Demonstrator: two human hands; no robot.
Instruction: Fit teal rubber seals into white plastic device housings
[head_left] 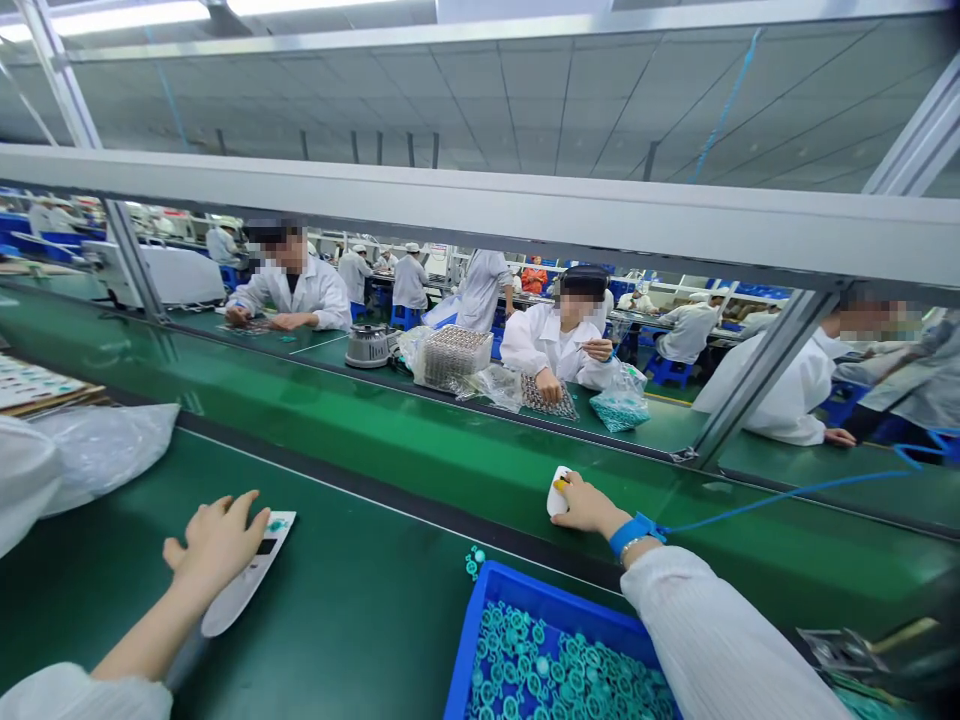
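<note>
My left hand (217, 545) has its fingers spread over a long white plastic shell (238, 592) with a rounded end, a dark window and a teal piece near its far end. Whether the fingertips touch the shell I cannot tell. Out over the bright green strip, my right hand (589, 503) is closed on a white plastic piece (557, 495) with a small yellow spot beside the fingers. A blue wrist strap (636, 535) with a cord circles that wrist. Below the right forearm stands a blue bin (469, 640) holding many teal ring-shaped parts (555, 665).
Several loose teal parts (474, 562) lie beside the bin's far corner. Clear plastic bags (112, 455) sit at the left. A metal post (765, 380) rises beyond the strip. Across it, people in white coats (555, 345) work with trays and bags.
</note>
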